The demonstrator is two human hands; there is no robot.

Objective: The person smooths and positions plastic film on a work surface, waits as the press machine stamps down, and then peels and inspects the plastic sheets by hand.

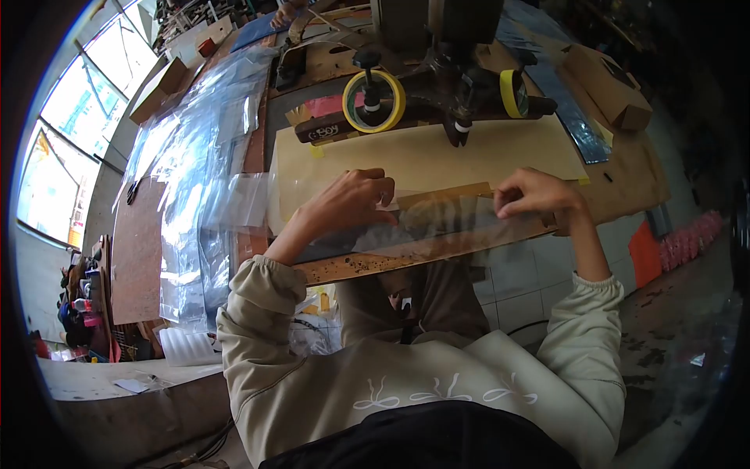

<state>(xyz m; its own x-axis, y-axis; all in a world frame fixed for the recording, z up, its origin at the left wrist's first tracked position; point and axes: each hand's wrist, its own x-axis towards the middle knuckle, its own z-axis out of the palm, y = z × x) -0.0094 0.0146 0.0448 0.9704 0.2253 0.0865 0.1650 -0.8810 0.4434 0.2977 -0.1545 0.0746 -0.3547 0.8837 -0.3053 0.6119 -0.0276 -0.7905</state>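
Observation:
A clear plastic bag [445,219] stretches between my hands over the near edge of the work surface. My left hand [351,199] has its fingers curled in at the bag's left part. At the other end my right hand [535,194] pinches the bag, thumb and fingertips together. Under and beyond the bag lies a pale yellow sheet [484,156]. Behind it a dark clamp bar [316,130] carries a yellow tape roll [399,103] around its left knob. A second yellow tape roll [509,94] hangs at the right.
Many clear plastic bags [195,195] lie layered on the left board. Cardboard boxes stand at the right [609,86] and the far left [158,90]. The table's wooden front edge [351,267] is above my lap. Another person's hand [287,13] shows at the back.

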